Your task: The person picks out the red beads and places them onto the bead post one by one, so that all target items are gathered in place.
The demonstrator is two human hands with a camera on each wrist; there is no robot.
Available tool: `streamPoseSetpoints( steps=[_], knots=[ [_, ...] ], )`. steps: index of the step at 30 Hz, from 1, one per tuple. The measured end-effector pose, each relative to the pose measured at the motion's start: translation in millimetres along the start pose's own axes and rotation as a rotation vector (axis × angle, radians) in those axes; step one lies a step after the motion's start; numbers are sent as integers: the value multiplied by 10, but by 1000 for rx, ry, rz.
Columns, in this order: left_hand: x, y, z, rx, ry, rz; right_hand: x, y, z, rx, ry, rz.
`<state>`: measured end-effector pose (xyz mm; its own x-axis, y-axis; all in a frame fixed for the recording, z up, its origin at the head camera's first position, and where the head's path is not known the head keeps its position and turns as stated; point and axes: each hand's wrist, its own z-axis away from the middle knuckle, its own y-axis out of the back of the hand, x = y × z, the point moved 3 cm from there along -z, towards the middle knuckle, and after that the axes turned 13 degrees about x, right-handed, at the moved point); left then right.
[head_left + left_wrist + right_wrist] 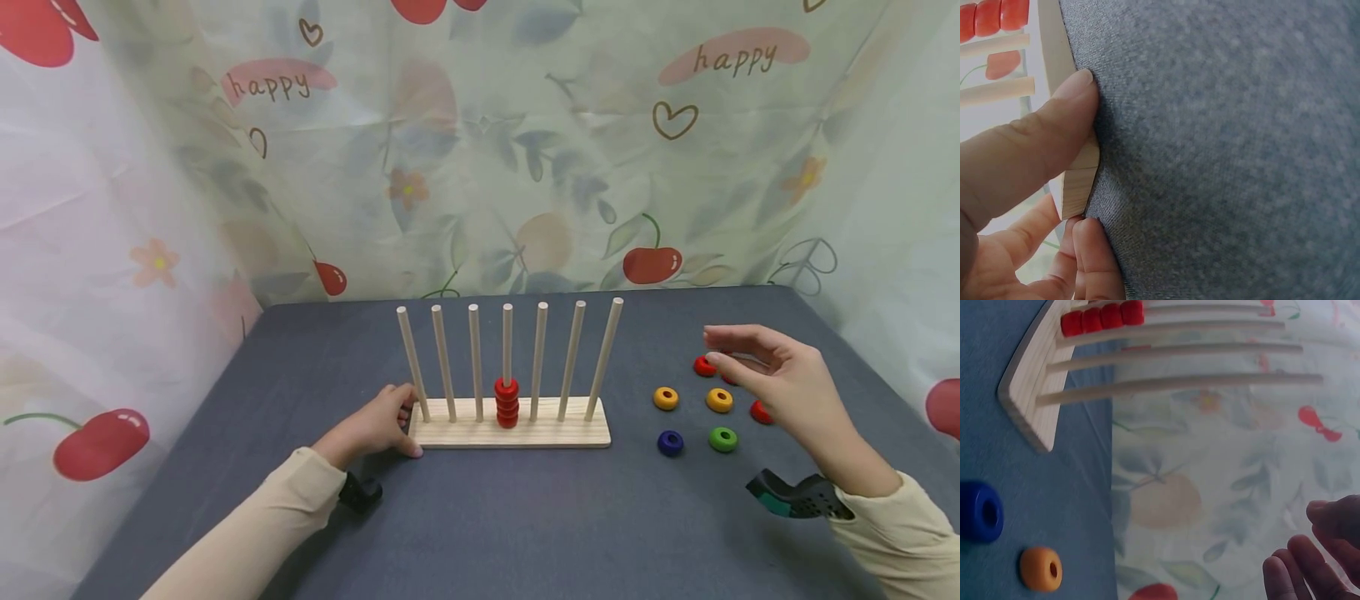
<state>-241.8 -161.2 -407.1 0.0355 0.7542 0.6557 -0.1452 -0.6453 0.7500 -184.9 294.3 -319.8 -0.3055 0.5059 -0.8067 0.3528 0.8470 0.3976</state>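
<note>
Here, pale wooden seven-peg rack (465,436): stood upright at the centre of the head view, on a dark grey cloth-covered table (525,525).
Glossy red ring-bead stack (507,410): comprised four beads, threaded on the middle peg, low against the base.
Left hand (382,421): clamped on the rack's nine o'clock end, thumb at the front edge.
Right hand (795,383): was raised at three o'clock from the rack, thumb and fingertips curved and apart, partly covering loose red beads (702,367).
Round yellow holed beads (660,406): numbered two, one at nine o'clock in the loose group, one at its centre.
Round dark blue holed bead (663,450): lay between seven and eight o'clock there.
Round green holed bead (716,447): lay at six o'clock.
Pale cherry-print curtain (480,150): hung at twelve o'clock, beyond the table.
</note>
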Motion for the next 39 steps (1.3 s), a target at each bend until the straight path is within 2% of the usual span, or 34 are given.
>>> streamPoseSetpoints(
  steps=[6, 17, 29, 39],
  knots=[
    [11, -1, -4, 0, -1, -8, 201, 177, 23, 36, -53, 74],
    [15, -6, 17, 4, -7, -7, 499, 349, 63, 13, -144, 245],
    [7, -9, 9, 9, -7, -7, 744, 331, 53, -24, -224, 370],
    [-5, -15, -1, 10, 6, -15, 883, 355, 27, -99, -272, 391]
  ],
)
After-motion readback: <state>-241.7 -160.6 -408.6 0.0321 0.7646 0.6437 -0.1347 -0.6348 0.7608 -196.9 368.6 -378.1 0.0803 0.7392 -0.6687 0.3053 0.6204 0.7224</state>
